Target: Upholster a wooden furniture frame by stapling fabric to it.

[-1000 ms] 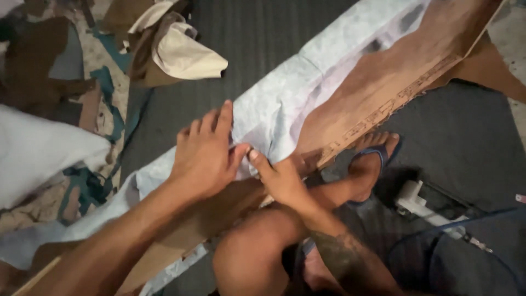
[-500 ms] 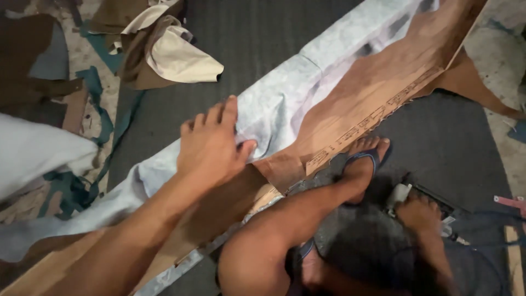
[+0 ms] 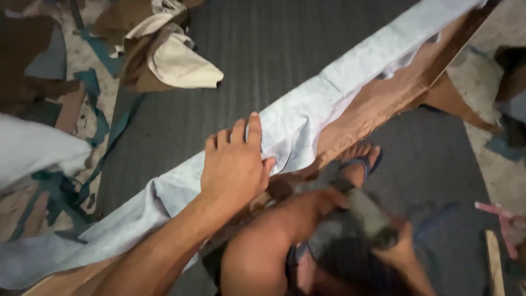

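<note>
My left hand (image 3: 235,164) lies flat, fingers stretched out, pressing a long strip of pale blue fabric (image 3: 307,115) onto a long brown wooden board (image 3: 383,98) that runs diagonally across the floor. My right hand (image 3: 402,252) is low at the right, closed around a blurred grey and black hand tool (image 3: 367,214) lifted off the floor. My knee (image 3: 274,230) and my foot in a blue sandal (image 3: 359,164) sit just below the board, the foot against its edge.
A dark grey ribbed mat (image 3: 274,55) covers the floor. Crumpled cream and brown cloth scraps (image 3: 164,55) lie at the upper left, with teal strips (image 3: 104,126) beside them. A pink piece (image 3: 498,214) and a wooden stick (image 3: 493,257) lie at the right.
My right hand left the fabric, reached down to the floor at the right and came up holding the tool. My left hand stayed pressed on the fabric.
</note>
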